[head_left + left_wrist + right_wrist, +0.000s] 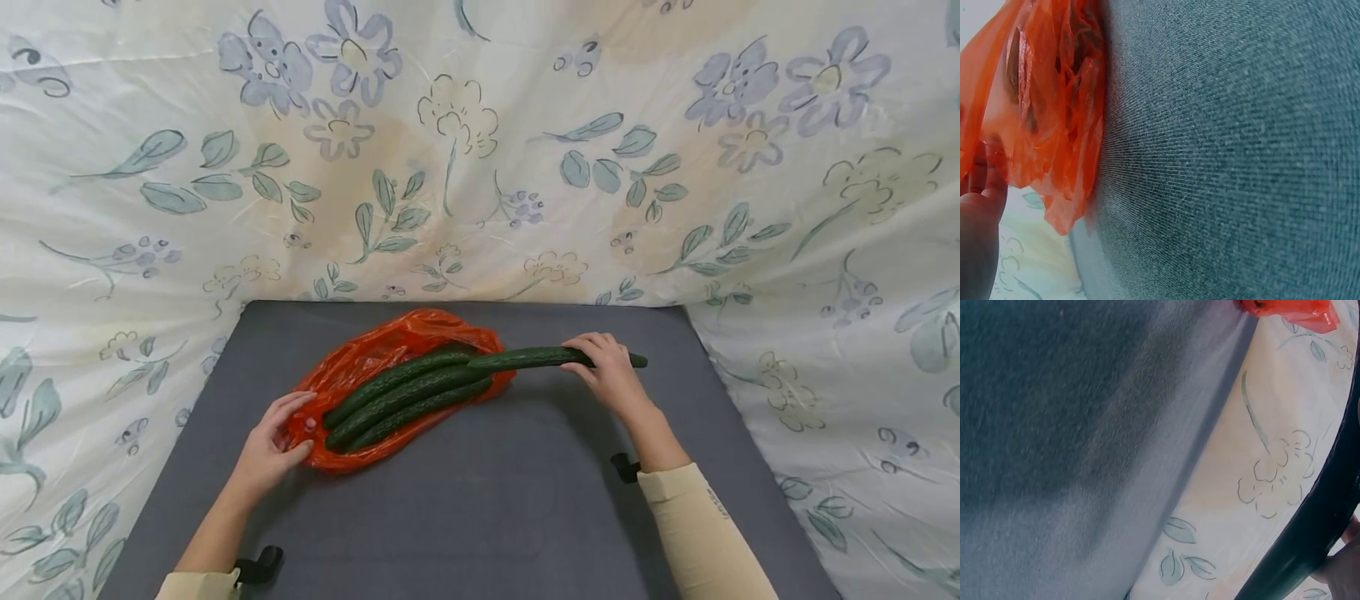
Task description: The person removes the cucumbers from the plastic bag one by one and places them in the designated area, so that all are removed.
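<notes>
A red-orange plastic bag (356, 357) lies spread on the grey table, with three dark green cucumbers (408, 405) side by side in its opening. My left hand (272, 442) holds the bag's near left end between thumb and fingers; in the left wrist view the fingers show partly through the thin film. Another cucumber (528, 359) is in my right hand (609, 371), gripped near its right end. Its left tip reaches over the bag and overlaps the other cucumbers. The right wrist view shows this cucumber (1310, 534) raised off the table, with some fingers at the frame's edge.
The grey tabletop (480, 517) extends in front of the bag and to its right. A floral cloth (480, 167) hangs behind the table and along both sides. Black wrist mounts (258, 567) show at both wrists.
</notes>
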A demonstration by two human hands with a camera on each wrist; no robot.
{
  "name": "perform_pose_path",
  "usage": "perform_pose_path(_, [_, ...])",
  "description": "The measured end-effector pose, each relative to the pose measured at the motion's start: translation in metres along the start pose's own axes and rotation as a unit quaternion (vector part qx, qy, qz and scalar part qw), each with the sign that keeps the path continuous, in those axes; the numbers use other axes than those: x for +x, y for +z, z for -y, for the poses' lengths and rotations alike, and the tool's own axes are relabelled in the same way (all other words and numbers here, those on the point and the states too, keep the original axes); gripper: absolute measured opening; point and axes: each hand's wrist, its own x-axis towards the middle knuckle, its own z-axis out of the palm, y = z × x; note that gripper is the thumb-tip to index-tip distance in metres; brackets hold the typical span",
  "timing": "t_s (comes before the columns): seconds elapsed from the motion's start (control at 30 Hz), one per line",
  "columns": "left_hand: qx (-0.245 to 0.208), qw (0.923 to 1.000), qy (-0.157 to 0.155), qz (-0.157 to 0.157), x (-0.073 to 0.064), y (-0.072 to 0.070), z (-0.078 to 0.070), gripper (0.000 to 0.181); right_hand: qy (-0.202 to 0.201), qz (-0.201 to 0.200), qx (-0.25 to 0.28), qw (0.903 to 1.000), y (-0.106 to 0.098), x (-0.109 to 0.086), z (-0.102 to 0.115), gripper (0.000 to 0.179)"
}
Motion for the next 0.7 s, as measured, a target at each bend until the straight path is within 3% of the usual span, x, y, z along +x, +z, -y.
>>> perform_pose_path(0.7, [-0.014,0.9996,0.022,0.007,0.000,-0.002,-0.002,0.059,0.019,0.027,-0.014,0.9993,-0.017,0.007,-0.038,0.037])
